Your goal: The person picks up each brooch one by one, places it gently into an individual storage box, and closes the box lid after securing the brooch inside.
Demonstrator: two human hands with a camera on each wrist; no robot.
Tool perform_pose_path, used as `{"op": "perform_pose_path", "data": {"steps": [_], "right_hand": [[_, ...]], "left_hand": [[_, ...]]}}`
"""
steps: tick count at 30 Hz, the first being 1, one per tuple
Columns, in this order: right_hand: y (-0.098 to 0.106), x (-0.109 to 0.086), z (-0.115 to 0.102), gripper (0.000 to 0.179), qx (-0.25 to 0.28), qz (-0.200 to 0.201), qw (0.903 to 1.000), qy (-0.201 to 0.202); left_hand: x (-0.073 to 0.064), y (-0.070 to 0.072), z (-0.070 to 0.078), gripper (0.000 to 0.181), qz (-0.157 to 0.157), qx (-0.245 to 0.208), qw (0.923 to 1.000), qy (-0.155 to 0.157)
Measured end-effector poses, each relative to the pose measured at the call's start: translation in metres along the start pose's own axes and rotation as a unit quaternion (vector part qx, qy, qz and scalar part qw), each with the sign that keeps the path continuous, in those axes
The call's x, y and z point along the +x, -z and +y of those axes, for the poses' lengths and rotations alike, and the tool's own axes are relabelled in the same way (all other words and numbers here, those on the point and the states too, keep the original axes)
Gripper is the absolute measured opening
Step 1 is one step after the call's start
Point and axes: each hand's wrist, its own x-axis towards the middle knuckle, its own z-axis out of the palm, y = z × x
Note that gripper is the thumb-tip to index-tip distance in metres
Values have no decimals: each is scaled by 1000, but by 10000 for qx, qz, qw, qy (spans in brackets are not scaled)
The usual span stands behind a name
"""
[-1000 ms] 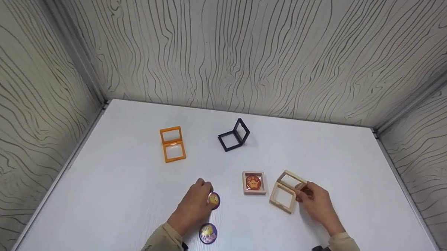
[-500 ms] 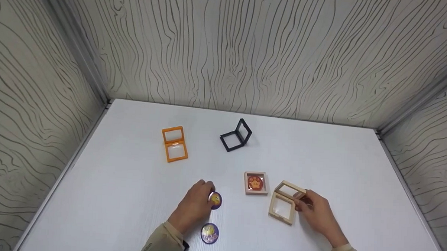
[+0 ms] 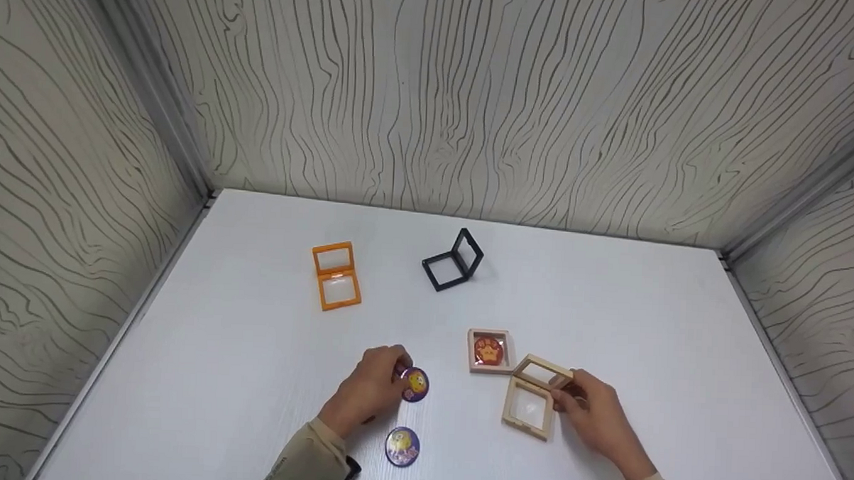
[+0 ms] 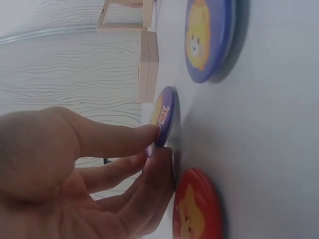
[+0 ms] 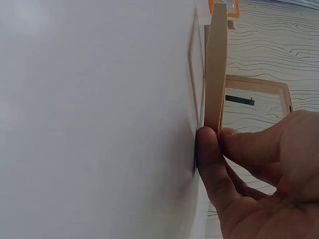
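Observation:
In the head view my left hand (image 3: 371, 389) pinches a round purple badge with a yellow cartoon figure (image 3: 415, 384) between thumb and fingers. The left wrist view shows that badge (image 4: 163, 115) tilted up on its edge. A second purple badge (image 3: 402, 446) lies flat nearer me. A red badge with a yellow star (image 4: 195, 206) sits beside the left fingers, largely hidden by the hand in the head view. My right hand (image 3: 593, 414) grips a beige hinged display frame (image 3: 509, 408) by its right side near the hinge. Its lid is raised, and clear film spans both halves.
A pale pink display frame (image 3: 471, 362) holding a red paw badge (image 3: 488, 351) stands just left of the beige one. Farther back are an opened orange frame (image 3: 340, 305) and an opened black frame (image 3: 442, 286). Wood-patterned walls (image 3: 432, 105) enclose the white table (image 3: 252, 362).
My right hand has brought the beige frame left and nearer me, close to the pink frame's corner. The badge in my left hand shows more of its face.

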Motion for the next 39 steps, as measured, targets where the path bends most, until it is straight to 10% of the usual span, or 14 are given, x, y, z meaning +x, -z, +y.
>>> {"op": "perform_pose_path", "data": {"steps": [26, 39], "right_hand": [[-29, 3, -25, 10, 243, -650, 9964, 493], [-39, 3, -36, 11, 501, -699, 9952, 475]], "left_hand": [[3, -5, 7, 12, -450, -632, 9962, 396], [3, -9, 13, 11, -478, -611, 9970, 38]]}}
